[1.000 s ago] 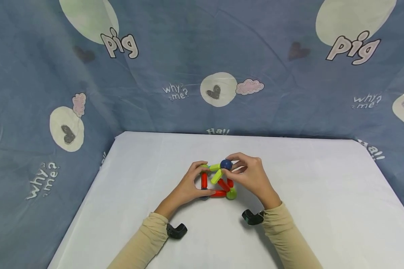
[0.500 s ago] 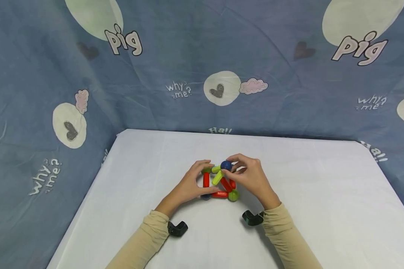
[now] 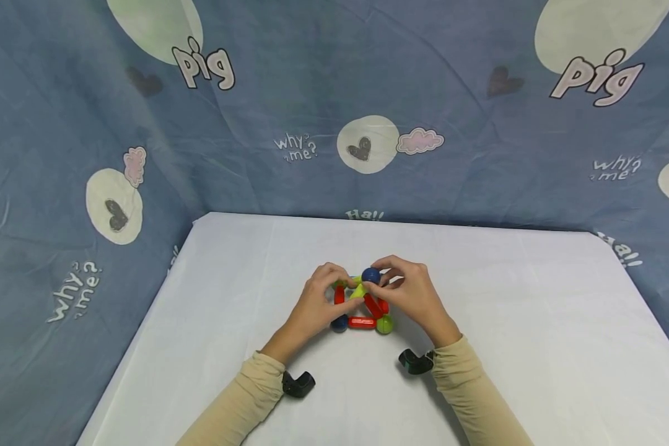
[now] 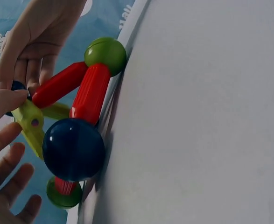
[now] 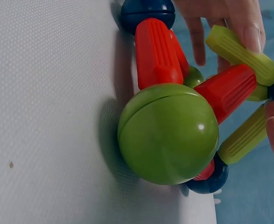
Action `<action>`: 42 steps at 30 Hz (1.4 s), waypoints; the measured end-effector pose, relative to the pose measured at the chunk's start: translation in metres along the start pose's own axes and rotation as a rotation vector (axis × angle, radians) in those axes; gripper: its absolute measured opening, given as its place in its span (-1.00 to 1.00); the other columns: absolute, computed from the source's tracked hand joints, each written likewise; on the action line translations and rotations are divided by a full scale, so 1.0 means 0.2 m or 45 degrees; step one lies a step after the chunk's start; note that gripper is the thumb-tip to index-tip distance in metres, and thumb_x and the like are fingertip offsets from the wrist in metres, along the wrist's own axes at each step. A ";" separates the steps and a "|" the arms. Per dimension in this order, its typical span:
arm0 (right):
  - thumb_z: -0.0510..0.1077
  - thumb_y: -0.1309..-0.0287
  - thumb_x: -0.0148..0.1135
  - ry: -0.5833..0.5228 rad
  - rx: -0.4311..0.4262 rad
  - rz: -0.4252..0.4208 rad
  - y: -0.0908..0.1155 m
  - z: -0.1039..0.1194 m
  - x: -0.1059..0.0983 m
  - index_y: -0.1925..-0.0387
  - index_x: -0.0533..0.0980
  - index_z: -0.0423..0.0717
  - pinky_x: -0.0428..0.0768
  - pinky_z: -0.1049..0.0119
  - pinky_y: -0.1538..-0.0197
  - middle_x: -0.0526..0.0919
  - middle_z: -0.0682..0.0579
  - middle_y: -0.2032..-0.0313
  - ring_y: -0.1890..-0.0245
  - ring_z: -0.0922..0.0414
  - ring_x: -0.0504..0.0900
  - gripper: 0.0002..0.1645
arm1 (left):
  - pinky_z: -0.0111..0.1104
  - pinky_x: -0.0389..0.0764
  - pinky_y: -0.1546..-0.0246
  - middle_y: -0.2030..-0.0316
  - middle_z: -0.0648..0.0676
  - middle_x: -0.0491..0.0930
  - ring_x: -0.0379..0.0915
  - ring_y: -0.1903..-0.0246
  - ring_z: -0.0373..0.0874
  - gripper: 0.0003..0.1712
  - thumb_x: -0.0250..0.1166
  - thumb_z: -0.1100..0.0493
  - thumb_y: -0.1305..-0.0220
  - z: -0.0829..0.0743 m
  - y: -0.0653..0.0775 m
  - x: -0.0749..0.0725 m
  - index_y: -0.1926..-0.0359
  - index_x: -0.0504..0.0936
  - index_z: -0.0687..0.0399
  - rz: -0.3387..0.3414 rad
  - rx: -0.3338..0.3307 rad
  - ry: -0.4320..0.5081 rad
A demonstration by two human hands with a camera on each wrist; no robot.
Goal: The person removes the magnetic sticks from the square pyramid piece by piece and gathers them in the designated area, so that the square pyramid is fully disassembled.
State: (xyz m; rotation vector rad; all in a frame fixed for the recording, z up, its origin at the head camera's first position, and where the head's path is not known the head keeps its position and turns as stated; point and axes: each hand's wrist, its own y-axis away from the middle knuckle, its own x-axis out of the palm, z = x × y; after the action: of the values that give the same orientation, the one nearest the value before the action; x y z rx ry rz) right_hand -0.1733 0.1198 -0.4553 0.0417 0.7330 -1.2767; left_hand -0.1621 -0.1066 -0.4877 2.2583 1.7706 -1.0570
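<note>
A magnetic stick-and-ball frame stands on the table, with a green ball (image 3: 384,324) and a blue ball (image 4: 73,149) at its front corners. A red rod (image 3: 362,323) joins these two. Another red rod (image 5: 228,92) slants up to the top blue ball (image 3: 371,275), which my right hand (image 3: 411,294) holds between thumb and fingers. With thumb and index finger, my left hand (image 3: 316,303) pinches a yellow-green rod (image 5: 239,52) whose end is at that top ball. More yellow-green rods run from the top towards the back corners, partly hidden by the hands.
A white cloth covers the table (image 3: 535,322). Behind it and at the left hangs a blue printed curtain (image 3: 290,80). Black wrist cameras stick out from both forearms, the left camera (image 3: 298,384) and the right camera (image 3: 415,362), close over the cloth.
My left hand has left the frame's left side, its thumb coming off the front blue ball, and now pinches the yellow-green rod. My right hand stays on the top ball.
</note>
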 end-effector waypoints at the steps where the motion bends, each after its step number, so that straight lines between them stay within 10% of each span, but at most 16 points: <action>1: -0.15 -0.09 0.58 0.002 -0.005 -0.001 0.00 0.00 0.00 0.09 0.68 -0.10 0.77 0.31 0.28 0.81 -0.07 0.25 0.41 0.08 0.80 -0.66 | -0.10 0.58 -0.11 0.10 -0.04 0.66 0.54 0.00 -0.11 -0.68 0.61 0.07 -0.12 0.00 0.00 0.00 0.15 0.71 0.01 -0.012 0.018 -0.007; 14: -0.18 -0.09 0.57 0.042 -0.050 -0.003 0.00 0.00 0.01 0.11 0.67 -0.13 0.78 0.24 0.29 0.80 -0.07 0.32 0.43 0.18 0.75 -0.68 | -0.22 0.62 0.33 0.25 -0.06 0.79 0.67 0.31 -0.21 -0.75 0.54 0.14 -0.20 -0.03 0.00 0.00 0.10 0.77 0.02 -0.020 0.062 -0.001; 42: -0.18 -0.06 0.59 0.073 -0.075 0.032 0.00 0.00 0.03 0.12 0.66 -0.15 0.72 0.45 0.35 0.79 -0.06 0.34 0.44 0.16 0.75 -0.66 | -0.08 0.68 0.06 0.23 -0.06 0.75 0.56 0.24 -0.21 -0.74 0.54 0.23 -0.19 -0.09 -0.02 -0.13 0.07 0.79 0.02 0.093 0.030 -0.099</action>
State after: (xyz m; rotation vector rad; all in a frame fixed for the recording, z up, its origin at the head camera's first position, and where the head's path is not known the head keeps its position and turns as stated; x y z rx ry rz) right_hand -0.1723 0.1145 -0.4578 0.0402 0.8168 -1.2333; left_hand -0.1598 -0.1186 -0.4584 2.2441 1.6421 -1.1412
